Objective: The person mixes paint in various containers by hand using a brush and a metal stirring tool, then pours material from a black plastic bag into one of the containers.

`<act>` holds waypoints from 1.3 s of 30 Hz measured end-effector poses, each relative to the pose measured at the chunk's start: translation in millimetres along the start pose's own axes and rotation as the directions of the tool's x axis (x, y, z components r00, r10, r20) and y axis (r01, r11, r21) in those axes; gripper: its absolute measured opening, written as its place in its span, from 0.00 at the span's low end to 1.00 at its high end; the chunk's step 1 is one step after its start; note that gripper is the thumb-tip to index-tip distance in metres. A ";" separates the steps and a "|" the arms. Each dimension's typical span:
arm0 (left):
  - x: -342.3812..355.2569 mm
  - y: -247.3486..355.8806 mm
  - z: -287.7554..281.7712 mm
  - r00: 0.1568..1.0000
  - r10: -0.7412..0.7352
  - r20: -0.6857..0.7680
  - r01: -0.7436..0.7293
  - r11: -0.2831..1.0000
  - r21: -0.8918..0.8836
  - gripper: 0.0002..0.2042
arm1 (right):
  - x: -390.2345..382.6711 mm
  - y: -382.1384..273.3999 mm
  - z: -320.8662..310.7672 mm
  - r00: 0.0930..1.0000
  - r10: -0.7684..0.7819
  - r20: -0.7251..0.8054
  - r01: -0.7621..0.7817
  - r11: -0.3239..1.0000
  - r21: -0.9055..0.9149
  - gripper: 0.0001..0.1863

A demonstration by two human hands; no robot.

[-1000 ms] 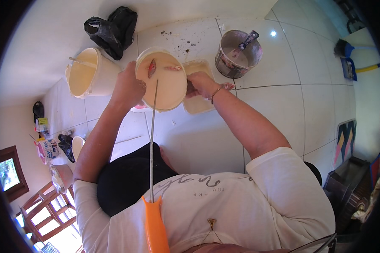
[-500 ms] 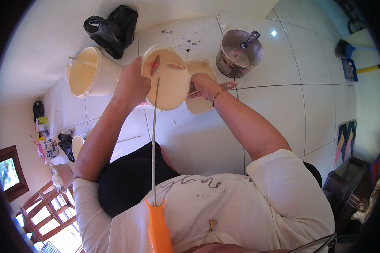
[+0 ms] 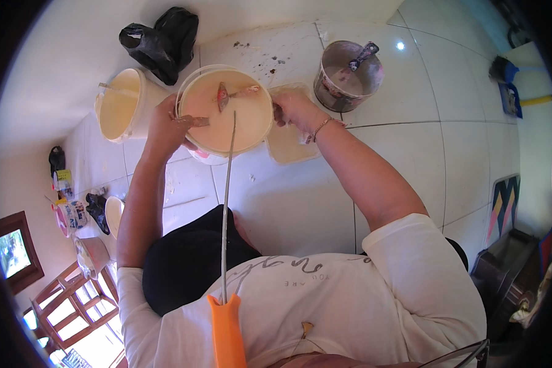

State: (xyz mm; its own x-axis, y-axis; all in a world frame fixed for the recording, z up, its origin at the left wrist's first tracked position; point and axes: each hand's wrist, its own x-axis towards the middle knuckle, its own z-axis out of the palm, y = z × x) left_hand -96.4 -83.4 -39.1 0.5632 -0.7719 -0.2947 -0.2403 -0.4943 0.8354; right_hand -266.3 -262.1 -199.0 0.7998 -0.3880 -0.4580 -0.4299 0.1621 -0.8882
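Observation:
My left hand (image 3: 172, 129) grips the cream bucket (image 3: 192, 134) at its left rim, thumb reaching inside. My right hand (image 3: 293, 110) is closed at the bucket's opposite side, above a translucent rectangular tub (image 3: 291, 153). The bucket holds pale creamy liquid; a red-streaked piece (image 3: 222, 96) and a smaller smeared piece (image 3: 251, 90) show in it. A long metal rod (image 3: 227, 202) with an orange handle (image 3: 226, 331) rises from the lower middle, its tip over the liquid. A pale smeared object (image 3: 306, 137) is partly hidden by my right hand.
Another cream bucket (image 3: 113, 116) with a stick stands left, near black plastic bags (image 3: 165, 43). A stained pail (image 3: 343, 92) holds a scraper (image 3: 362, 56). A brush (image 3: 502, 69) and dustpan (image 3: 510, 101) are right. More containers (image 3: 67, 218) line the left wall.
My left hand has shifted leftward, now showing its thumb over the rim. The bucket has moved slightly left, its opening facing up more fully; my right hand stays at its right side.

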 end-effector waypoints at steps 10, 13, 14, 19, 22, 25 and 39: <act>8.2 -89.2 -58.7 1.000 -0.027 -0.016 0.022 0.964 -0.265 0.26 | -26.3 -24.9 1.9 0.961 -0.275 0.043 0.175 0.476 -0.862 0.07; 17.0 -111.4 -71.7 1.000 -0.002 0.001 0.002 0.963 -0.270 0.28 | -51.0 -29.8 5.7 0.995 -0.098 0.021 0.059 0.401 -0.914 0.07; 20.2 -120.9 -76.2 0.999 0.035 -0.035 -0.043 0.967 -0.250 0.28 | -53.6 -22.8 7.8 0.975 -0.221 0.020 0.087 0.297 -0.951 0.07; 21.3 -146.3 -89.2 0.994 0.031 -0.103 -0.056 0.966 -0.251 0.27 | -60.7 -0.4 8.1 0.919 -0.360 0.159 0.139 -0.081 -0.987 0.07; 12.4 -142.1 -97.3 0.994 0.040 -0.106 -0.042 0.999 -0.016 0.29 | -55.3 16.1 10.2 0.927 -0.325 0.189 0.107 -0.255 -0.961 0.07; -18.8 -91.6 -94.3 0.963 0.191 -0.192 -0.067 0.856 0.513 0.38 | -51.6 13.6 11.5 0.961 -0.228 0.154 0.081 -0.302 -0.950 0.07; -87.1 7.0 -53.7 0.540 0.367 0.758 -0.674 0.727 0.129 0.13 | -43.3 -57.1 7.5 0.912 -0.410 -0.026 -0.055 -0.060 -0.997 0.09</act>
State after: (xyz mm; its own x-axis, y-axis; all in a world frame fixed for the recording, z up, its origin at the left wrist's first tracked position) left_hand -104.6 1.9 17.4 -0.3831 -0.9009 -0.2042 -0.6563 0.1099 0.7465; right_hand -273.2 -247.8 -128.8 0.8948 -0.4435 -0.0519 -0.4357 -0.8927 0.1153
